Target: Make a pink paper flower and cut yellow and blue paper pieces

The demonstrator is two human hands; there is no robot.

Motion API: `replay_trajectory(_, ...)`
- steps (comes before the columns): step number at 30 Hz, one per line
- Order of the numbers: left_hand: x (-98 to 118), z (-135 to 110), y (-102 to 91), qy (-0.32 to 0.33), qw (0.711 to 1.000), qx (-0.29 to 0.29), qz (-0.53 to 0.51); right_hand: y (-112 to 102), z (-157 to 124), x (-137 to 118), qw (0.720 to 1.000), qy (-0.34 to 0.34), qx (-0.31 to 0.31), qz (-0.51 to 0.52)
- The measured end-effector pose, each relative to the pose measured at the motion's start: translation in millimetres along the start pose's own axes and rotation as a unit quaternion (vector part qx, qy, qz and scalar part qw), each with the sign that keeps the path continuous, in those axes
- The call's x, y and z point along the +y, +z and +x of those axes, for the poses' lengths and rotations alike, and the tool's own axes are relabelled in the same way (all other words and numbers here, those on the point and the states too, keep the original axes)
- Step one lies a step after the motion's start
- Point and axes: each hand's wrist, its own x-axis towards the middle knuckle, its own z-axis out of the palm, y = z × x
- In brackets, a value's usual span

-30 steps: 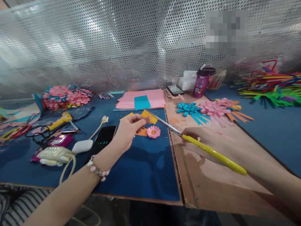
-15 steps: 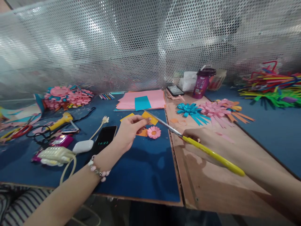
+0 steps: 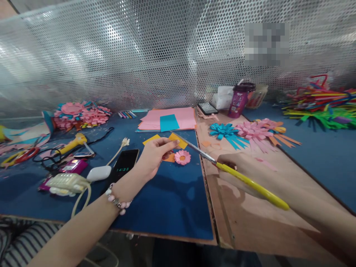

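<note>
Between the thumb and fingers of my left hand [image 3: 152, 155] is a yellow piece of paper [image 3: 178, 141]. My right hand [image 3: 239, 168] is closed round the scissors [image 3: 247, 181], which have long yellow handles. Their metal blades reach left to the paper's upper right edge; whether they bite into it cannot be made out. Just below the paper lies a pink paper flower [image 3: 182, 157] with an orange centre, beside an orange paper piece [image 3: 170, 158]. A second yellow sheet [image 3: 151, 139] shows behind my left hand, partly hidden.
Pink sheets [image 3: 151, 119] with a blue paper [image 3: 169, 122] on top lie at the back. To the left are a phone [image 3: 126, 163], a glue gun [image 3: 72, 144], and a power strip [image 3: 68, 182]. Paper rosettes [image 3: 253, 129] and a purple cup [image 3: 240, 100] stand right.
Almost nothing differs. The whole view has shifted by a few pixels; both hands, the yellow paper and the scissors keep nearly the same pose.
</note>
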Motion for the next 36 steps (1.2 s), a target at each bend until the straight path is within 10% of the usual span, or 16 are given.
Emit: replay_trajectory(36,-6.8,7.4,-3.4,-0.087,0.993,-0.046,-0.062,9.8,6.1,7.2,0.999,-0.024,0.043,-0.017)
